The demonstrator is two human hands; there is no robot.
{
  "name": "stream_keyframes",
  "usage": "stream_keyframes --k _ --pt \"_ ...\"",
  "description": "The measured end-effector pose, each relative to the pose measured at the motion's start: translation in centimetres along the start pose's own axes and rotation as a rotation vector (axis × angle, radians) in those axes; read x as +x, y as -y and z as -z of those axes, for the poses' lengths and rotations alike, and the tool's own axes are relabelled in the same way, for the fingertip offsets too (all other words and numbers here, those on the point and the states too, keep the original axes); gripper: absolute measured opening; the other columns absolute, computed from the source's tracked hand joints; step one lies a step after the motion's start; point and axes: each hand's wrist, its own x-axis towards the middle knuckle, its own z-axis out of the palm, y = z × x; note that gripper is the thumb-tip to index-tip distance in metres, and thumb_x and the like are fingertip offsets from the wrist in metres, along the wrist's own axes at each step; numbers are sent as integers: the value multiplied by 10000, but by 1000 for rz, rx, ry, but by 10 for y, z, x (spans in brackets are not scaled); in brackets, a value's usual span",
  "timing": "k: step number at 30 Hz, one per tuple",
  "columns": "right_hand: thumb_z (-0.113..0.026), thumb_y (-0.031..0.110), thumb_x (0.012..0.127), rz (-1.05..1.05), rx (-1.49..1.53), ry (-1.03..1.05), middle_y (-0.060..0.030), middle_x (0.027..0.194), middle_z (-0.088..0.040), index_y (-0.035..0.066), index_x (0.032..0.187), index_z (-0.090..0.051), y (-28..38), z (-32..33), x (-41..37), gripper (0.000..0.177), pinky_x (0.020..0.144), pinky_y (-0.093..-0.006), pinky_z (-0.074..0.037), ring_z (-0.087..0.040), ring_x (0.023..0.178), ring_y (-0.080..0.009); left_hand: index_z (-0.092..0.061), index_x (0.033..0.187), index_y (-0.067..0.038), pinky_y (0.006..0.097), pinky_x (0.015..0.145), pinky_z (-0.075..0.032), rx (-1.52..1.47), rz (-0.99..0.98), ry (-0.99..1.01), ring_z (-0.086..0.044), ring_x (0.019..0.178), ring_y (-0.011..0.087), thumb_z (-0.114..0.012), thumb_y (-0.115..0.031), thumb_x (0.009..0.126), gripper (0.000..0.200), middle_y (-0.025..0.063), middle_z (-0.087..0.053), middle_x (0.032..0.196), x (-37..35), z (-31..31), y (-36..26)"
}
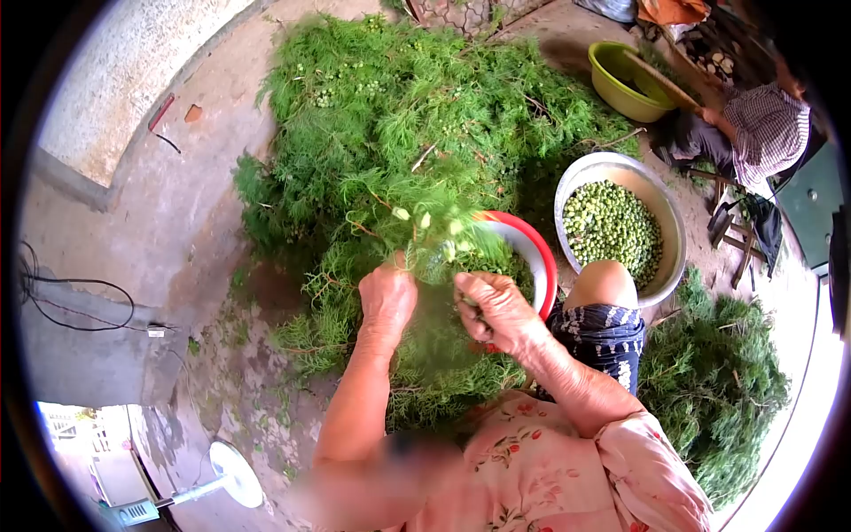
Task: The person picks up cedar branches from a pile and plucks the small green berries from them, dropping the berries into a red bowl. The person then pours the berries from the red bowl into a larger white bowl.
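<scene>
My left hand [388, 294] is closed around the stem of a feathery green conifer sprig [434, 226] with several pale green cones on it. Close by on the right, my right hand [498, 310] has its fingers curled in and its thumb pressed over them; what lies inside is mostly hidden. Both hands are above a red-rimmed basin [547, 257], partly covered by the sprig and greenery. A large heap of cut conifer branches [381, 106] spreads in front of me. Beside my knee, a metal basin [675, 232] holds a mass of small green cones [612, 226].
At the far right another person [771, 124] sits near a yellow-green tub [634, 102]. A second pile of branches [709, 381] lies to my right. A white fan [235, 474] stands at lower left, and black cables [84, 284] lie along the left side.
</scene>
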Motion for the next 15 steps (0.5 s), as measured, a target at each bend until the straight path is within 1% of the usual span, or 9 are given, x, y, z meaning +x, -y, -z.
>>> stream_keyframes --k 1,2,3,5,7,9,10,12,15 --pt "-632 294 834 -30 27 16 -8 523 -438 69 695 -503 -1 14 2 294 319 -232 -230 -379 359 -97 -568 873 -8 434 572 -485 -10 26 8 -609 660 364 -548 -209 840 204 180 -612 688 0 3 0" --pt "-629 279 832 -9 85 67 39 563 -513 113 790 -563 -2 28 3 184 321 -213 -279 -416 396 -53 -606 856 -7 423 561 -486 2 12 -38 -607 633 358 -555 -230 843 230 180 -603 650 1 -2 6" --pt "-614 249 842 -3 113 48 19 584 -541 113 799 -576 -1 41 3 148 324 -218 -287 -451 409 -67 -598 851 -13 418 551 -489 16 -4 -43 -609 614 351 -557 -211 833 203 179 -604 638 -1 -3 10" --pt "-606 205 843 110 142 -129 4 602 -544 105 817 -580 8 49 3 107 349 -223 -313 -469 423 -85 -582 840 -25 410 529 -495 42 -47 -53 -614 574 337 -562 -172 814 150 178 -606 614 -1 -2 12" --pt "-599 177 842 204 -12 -282 -10 634 -547 86 885 -595 5 65 17 100 417 -218 -347 -494 475 -88 -576 861 -14 407 524 -494 54 -54 -51 -613 571 334 -561 -168 811 163 171 -603 606 -2 -3 9" --pt "-597 170 839 282 -157 -348 -37 741 -601 61 997 -598 -3 88 34 191 543 -266 -441 -562 619 -136 -570 882 -3 405 518 -493 72 -54 -51 -612 567 330 -560 -165 808 178 163 -600 598 -4 -2 9" --pt "-592 160 838 342 -234 -383 -54 787 -611 49 1013 -598 -11 97 43 207 608 -278 -446 -570 682 -155 -565 895 -20 404 513 -490 55 -111 -124 -612 564 325 -553 -142 795 158 159 -599 598 -5 -7 14" --pt "-580 139 835 461 -390 -452 -89 881 -631 24 1046 -598 -21 108 56 241 738 -303 -457 -586 808 -194 -569 884 -30 406 520 -490 53 -92 -89 -612 569 326 -545 -130 790 140 159 -600 606 -6 -6 13" --pt "-560 115 830 477 -679 -486 -128 962 -628 -3 1033 -605 -13 104 46 238 835 -309 -418 -567 913 -221 -573 845 -45 410 547 -491 59 -64 -56 -615 589 326 -533 -120 789 102 154 -604 620 -6 -4 9"
